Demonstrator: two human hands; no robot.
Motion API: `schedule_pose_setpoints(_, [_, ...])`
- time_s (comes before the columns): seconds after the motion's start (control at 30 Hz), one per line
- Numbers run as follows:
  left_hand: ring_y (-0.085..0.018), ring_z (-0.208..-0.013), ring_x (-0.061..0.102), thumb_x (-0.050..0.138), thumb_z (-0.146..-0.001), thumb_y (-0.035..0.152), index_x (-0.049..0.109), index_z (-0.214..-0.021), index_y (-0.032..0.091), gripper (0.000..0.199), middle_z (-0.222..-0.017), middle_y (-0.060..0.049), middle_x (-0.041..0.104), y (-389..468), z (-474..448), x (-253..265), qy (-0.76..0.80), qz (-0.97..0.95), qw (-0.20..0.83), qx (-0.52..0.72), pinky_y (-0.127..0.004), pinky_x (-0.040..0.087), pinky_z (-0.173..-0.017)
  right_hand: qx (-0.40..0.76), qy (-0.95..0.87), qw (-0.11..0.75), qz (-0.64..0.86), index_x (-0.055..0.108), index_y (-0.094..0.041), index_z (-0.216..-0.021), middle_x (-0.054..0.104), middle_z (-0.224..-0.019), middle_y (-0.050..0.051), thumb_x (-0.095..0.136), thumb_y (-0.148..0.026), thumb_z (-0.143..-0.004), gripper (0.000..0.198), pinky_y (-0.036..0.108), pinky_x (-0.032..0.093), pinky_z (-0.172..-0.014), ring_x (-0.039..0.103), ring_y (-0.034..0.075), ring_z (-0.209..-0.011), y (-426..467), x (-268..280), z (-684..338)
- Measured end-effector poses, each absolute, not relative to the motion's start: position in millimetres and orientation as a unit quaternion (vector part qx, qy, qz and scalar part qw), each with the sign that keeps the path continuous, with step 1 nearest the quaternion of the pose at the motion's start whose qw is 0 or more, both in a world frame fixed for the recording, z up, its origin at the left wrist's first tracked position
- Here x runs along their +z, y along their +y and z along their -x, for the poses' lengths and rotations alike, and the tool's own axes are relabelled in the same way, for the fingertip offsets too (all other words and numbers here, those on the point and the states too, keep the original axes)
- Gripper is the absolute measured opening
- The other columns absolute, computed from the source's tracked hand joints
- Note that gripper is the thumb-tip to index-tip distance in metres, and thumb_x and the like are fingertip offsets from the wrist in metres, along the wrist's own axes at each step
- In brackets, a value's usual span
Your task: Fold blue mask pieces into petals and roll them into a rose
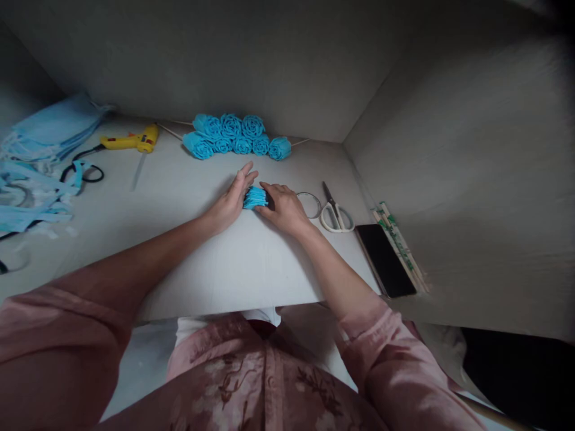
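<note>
A small stack of blue pieces (256, 197), with many thin layered edges, sits on the white table between my hands. My right hand (285, 206) grips the stack from its right side, thumb at the near edge and fingers at the far edge. On the other side, my left hand (234, 197) lies against the stack's left end with its fingers stretched out. Just right of my right hand are a thin ring (309, 205) and scissors (335, 212) with white handles.
Several blue handmade roses (231, 134) on sticks lie at the back wall. A yellow glue gun (132, 141), blue face masks (54, 129) and scraps (27, 203) lie left. A phone (386, 260) and wrapped sticks (402, 245) line the right side. Walls stand behind and right.
</note>
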State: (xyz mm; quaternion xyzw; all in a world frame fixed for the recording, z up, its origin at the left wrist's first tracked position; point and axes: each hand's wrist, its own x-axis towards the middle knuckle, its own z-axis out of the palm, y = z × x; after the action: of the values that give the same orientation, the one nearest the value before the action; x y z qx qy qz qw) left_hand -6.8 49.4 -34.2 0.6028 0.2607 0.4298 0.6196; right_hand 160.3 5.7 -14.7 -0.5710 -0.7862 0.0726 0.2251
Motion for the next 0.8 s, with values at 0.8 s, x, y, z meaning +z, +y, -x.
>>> schedule_pose_setpoints(0.8, [-0.026, -0.121, 0.057, 0.069, -0.070, 0.018, 0.040, -0.147, 0.021, 0.082, -0.130, -0.011, 0.061, 57.4, 18.5, -40.4, 0.306, -0.770, 0.396, 0.395, -0.042, 0.037, -0.111, 0.110, -0.768, 0.262, 0.573, 0.033, -0.015, -0.153, 0.065, -0.125, 0.016, 0.061, -0.032, -0.086, 0.074, 0.046, 0.044, -0.096, 0.057, 0.031, -0.111, 11.9, -24.0, -164.6])
